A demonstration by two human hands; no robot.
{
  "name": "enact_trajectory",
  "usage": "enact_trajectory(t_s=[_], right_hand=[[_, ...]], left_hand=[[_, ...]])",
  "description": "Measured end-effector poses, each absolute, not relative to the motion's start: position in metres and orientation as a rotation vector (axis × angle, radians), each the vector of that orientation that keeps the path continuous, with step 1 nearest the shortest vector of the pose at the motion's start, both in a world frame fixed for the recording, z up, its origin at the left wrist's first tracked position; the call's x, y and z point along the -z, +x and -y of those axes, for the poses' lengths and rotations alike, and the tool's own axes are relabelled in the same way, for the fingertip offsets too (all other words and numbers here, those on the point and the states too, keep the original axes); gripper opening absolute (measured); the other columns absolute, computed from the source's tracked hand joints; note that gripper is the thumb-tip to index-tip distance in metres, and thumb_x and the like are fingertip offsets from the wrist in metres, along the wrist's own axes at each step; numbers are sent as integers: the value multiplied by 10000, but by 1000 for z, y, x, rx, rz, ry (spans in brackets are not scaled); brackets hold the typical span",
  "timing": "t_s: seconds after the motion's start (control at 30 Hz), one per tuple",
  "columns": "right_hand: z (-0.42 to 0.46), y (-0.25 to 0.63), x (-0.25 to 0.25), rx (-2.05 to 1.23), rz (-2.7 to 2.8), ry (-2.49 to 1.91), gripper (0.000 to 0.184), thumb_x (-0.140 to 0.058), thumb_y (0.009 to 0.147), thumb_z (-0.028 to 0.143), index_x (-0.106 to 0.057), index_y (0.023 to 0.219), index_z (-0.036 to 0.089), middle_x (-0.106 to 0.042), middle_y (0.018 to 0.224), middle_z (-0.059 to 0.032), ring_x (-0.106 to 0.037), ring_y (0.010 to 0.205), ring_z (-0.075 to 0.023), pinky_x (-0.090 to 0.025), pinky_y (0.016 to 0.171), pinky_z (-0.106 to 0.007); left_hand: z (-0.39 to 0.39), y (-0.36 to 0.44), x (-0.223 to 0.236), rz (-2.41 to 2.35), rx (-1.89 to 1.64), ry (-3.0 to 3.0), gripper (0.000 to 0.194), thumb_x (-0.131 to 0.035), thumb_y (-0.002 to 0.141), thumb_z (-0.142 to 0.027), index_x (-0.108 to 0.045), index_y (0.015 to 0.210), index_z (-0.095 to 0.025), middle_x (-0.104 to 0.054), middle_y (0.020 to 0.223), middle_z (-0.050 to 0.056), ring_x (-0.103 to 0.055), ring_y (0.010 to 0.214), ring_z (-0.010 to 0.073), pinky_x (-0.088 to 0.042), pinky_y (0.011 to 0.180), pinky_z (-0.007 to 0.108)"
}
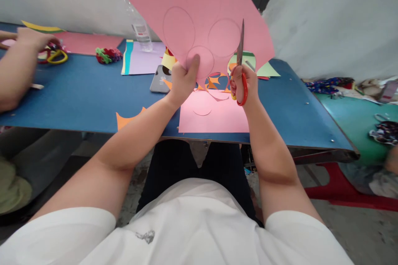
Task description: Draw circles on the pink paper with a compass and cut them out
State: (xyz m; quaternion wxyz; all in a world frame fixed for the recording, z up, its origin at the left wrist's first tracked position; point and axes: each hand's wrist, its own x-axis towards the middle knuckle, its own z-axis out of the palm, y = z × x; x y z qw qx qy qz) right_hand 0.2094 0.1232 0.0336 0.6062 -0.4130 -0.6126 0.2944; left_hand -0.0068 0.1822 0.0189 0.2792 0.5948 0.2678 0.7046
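A large sheet of pink paper (203,12) with several circles drawn on it is raised above the table. My left hand (185,75) pinches its lower edge, thumb lying over the lowest circle. In my right hand (244,82) is a pair of scissors (240,45) with red and yellow handles, blades pointing up in front of the sheet's right part. The blades look closed or nearly so. A thin cut strip of pink hangs below the sheet. Beneath it, another pink sheet (214,118) lies at the table's front edge, with orange paper scraps (214,80) behind it.
On the blue table (93,91) are a dark phone (159,82), a plastic bottle (141,33), purple paper (144,60), green paper (268,69) and an orange scrap (124,121). At left, a co-worker's hand (35,39) is near yellow-handled scissors (57,56). A green table (351,116) stands at right.
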Motion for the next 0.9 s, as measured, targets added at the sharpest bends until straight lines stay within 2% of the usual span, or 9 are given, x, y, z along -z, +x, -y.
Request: enact_trajectory(t_s=[0.2,0.37,0.57,0.73,0.9], right_hand=[[-122,210,-35,-674,1411,-964,856,-694,784,1112,-447,773,292,-344,581,65,-365,473,-127,-284,417,-309],[-120,209,-38,-683,1413,-965,871,-697,749,1131,-468,765,291,-324,576,71,-344,469,-117,-279,426,-310],[-119,209,-40,-710,1401,-966,873,-721,731,1129,-492,769,288,-312,579,73,-339,476,-118,-269,433,-308],[-119,210,-39,-709,1409,-964,871,-718,732,1129,-529,786,281,-342,596,63,-378,486,-120,-286,440,-305],[-118,210,-40,-719,1407,-981,880,-732,717,1129,-499,769,282,-366,598,58,-372,500,-122,-284,450,-307]], left_hand=[[-186,-7,-19,-695,-1936,1557,512,-886,1065,-638,-731,791,-235,-747,864,38,-828,1021,292,-724,1041,424],[-191,-8,-18,-675,-1965,1602,531,-865,1059,-689,-760,812,-230,-750,847,41,-818,952,281,-729,958,415],[-195,-11,-17,-698,-1975,1555,511,-911,1048,-626,-705,783,-241,-705,820,33,-821,1043,316,-727,988,440],[-190,-16,-21,-725,-1897,1571,586,-892,1052,-659,-630,718,-255,-617,733,22,-787,922,306,-720,866,439],[-189,-16,-25,-724,-1914,1583,622,-897,1012,-739,-661,709,-251,-633,705,17,-753,819,268,-695,791,395]])
